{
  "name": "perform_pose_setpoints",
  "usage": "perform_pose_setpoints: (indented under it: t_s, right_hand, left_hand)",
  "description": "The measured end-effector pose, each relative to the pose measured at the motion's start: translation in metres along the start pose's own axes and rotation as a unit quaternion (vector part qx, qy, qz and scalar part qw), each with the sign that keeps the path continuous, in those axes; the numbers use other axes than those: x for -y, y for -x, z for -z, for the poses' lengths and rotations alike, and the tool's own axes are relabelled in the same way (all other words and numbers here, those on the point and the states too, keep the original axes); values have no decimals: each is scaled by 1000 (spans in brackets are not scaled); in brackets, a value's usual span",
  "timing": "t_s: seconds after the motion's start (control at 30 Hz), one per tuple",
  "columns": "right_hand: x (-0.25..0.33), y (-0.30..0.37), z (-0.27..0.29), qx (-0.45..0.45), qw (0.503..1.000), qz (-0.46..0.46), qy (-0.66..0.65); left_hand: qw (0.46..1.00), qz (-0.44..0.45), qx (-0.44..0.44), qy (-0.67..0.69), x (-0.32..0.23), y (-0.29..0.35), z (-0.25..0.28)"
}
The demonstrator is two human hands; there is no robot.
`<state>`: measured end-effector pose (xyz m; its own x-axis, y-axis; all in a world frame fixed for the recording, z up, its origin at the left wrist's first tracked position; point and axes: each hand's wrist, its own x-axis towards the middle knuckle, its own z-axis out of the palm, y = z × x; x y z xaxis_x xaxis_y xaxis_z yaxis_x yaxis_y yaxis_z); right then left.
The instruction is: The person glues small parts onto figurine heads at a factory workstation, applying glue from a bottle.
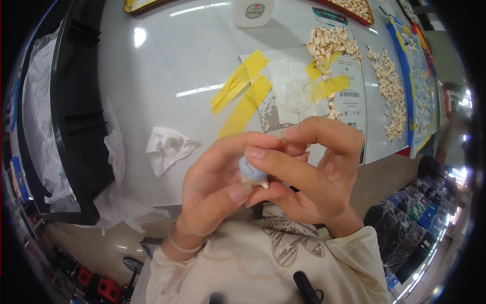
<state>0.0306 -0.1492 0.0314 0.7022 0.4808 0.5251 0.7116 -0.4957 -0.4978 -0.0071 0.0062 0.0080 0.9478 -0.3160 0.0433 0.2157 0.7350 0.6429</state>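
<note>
Close in front of my body, both hands meet around a small figurine (251, 171) with a rounded pale blue top and cream bits below. My left hand (210, 177) is closed, its thumb and fingers on the figurine's left side. From the right, my right hand (319, 177) is closed too, with fingers against the blue top and lower edge. A tiny brownish bit (284, 140) shows at the meeting fingertips above; its kind is too small to make out. My fingers cover much of the figurine's right side.
Beyond my hands, a clear round dish (296, 96) sits on a board with yellow tape strips (240, 83). Heaps of small cream pieces (390, 93) lie to the right, beside a blue tray (417, 86). A crumpled tissue (169, 148), black bin (76, 121) and white container (251, 12) are also there.
</note>
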Motion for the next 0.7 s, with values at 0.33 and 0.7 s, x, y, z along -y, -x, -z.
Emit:
perform_pose_setpoints:
  t_s: [0.33, 0.7]
  right_hand:
    - [-12, 15, 43, -16, 999, -31, -33]
    - [-168, 73, 219, -309, 857, -398, -110]
  left_hand:
    - [991, 41, -95, -81, 4, -3, -26]
    - [984, 32, -38, -172, 7, -8, -22]
